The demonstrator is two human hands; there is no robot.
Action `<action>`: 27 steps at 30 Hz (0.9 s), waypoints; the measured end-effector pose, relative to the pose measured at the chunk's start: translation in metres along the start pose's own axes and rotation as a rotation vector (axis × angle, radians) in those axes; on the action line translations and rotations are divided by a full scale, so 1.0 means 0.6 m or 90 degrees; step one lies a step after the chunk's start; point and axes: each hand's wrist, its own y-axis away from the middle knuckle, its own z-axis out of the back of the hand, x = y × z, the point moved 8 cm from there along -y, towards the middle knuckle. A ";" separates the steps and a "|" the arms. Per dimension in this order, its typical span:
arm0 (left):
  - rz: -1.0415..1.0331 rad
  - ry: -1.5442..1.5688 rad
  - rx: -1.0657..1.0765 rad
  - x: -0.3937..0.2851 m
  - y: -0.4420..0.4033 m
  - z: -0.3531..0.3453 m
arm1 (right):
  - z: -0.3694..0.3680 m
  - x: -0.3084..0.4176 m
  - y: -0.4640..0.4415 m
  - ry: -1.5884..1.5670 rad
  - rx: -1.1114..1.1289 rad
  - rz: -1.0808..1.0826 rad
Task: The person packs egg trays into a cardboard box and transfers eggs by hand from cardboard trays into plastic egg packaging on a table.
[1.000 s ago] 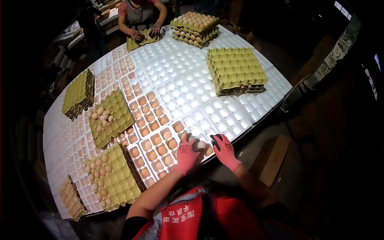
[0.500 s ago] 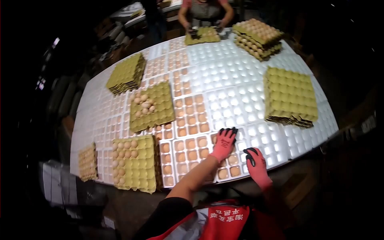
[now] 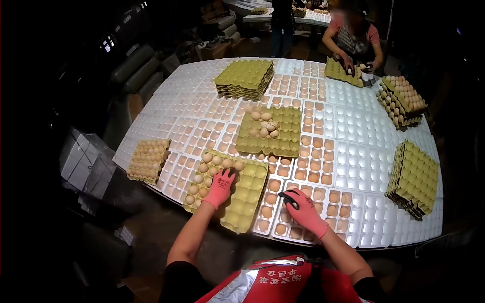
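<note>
My left hand [image 3: 221, 188], in a pink glove with dark fingertips, reaches over a yellow-green egg tray [image 3: 242, 202]. Its fingers are a little apart, close to brown eggs [image 3: 227, 163] at the tray's far side; the undersides of the fingers are hidden. Eggs fill the tray's left part, while its right cups are bare. My right hand [image 3: 305, 212], gloved alike, hovers over white compartment trays [image 3: 357, 214] near the table's front edge. Its fingers bend with a gap to the thumb, and no egg shows between them. Eggs [image 3: 280, 230] sit in compartments under and around it.
Another egg tray [image 3: 285, 134] holds a loose heap of eggs. Stacked trays stand at the back [image 3: 245, 76] and right [image 3: 414, 177]; filled ones are at far right [image 3: 404, 96]. A smaller full tray [image 3: 149, 159] lies left. A co-worker [image 3: 353, 40] handles eggs across the table.
My left hand has moved left from the white compartments to the egg tray. My right hand has shifted left over the egg-filled compartments. The view has turned left.
</note>
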 end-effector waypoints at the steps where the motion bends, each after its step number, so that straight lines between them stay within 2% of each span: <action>1: -0.005 0.023 0.043 0.002 -0.007 0.007 | -0.025 0.023 -0.024 0.029 0.022 0.025; 4: -0.105 0.097 0.033 0.003 -0.022 0.058 | -0.098 0.052 -0.096 0.055 0.058 0.045; 5: -0.137 0.115 0.055 0.010 -0.024 0.055 | -0.123 0.050 -0.123 0.014 0.090 -0.006; 7: -0.200 0.155 0.098 0.014 -0.024 0.046 | -0.166 0.047 -0.176 0.051 0.045 0.015; 10: 0.072 0.501 0.000 0.071 -0.013 0.060 | -0.211 0.035 -0.244 0.234 -0.093 0.117; 11: 0.158 0.687 -0.081 0.106 0.014 0.022 | -0.236 0.028 -0.256 0.367 -0.112 0.155; 12: 0.268 0.950 -0.037 0.129 0.036 -0.019 | -0.270 -0.001 -0.266 0.465 -0.119 0.220; 13: 0.415 1.203 -0.039 0.139 0.053 -0.024 | -0.288 -0.013 -0.279 0.478 -0.040 0.198; 14: 0.478 1.299 -0.043 0.135 0.069 -0.013 | -0.301 -0.026 -0.295 0.491 0.043 0.179; 15: 0.478 1.242 0.025 0.134 0.067 -0.004 | -0.297 -0.011 -0.298 0.477 0.025 0.214; 16: 0.474 1.064 0.103 0.152 0.057 -0.020 | -0.286 -0.002 -0.302 0.433 0.032 0.185; 18: 0.107 0.348 0.008 0.108 0.015 0.063 | -0.233 -0.006 -0.298 0.116 -0.117 -0.019; 20: -0.009 0.217 0.048 0.093 -0.002 0.024 | -0.223 -0.091 -0.303 -0.393 -0.171 -0.203; 21: -0.063 0.150 0.068 0.090 -0.005 -0.005 | -0.227 -0.108 -0.305 -0.476 -0.157 -0.258; 23: -0.172 0.012 0.111 0.086 -0.001 -0.047 | -0.232 -0.071 -0.326 -0.145 -0.078 -0.231; 24: -0.080 0.151 0.102 0.111 -0.003 -0.025 | -0.241 -0.047 -0.332 0.020 -0.036 -0.212; 25: 0.014 0.287 0.089 0.138 -0.005 0.016 | -0.256 0.003 -0.338 0.261 -0.040 -0.081; 26: 0.107 0.422 0.073 0.167 -0.002 0.044 | -0.280 0.032 -0.339 0.367 -0.038 -0.039; 27: 0.334 0.752 0.101 0.214 0.029 0.026 | -0.312 0.022 -0.346 0.459 0.031 -0.025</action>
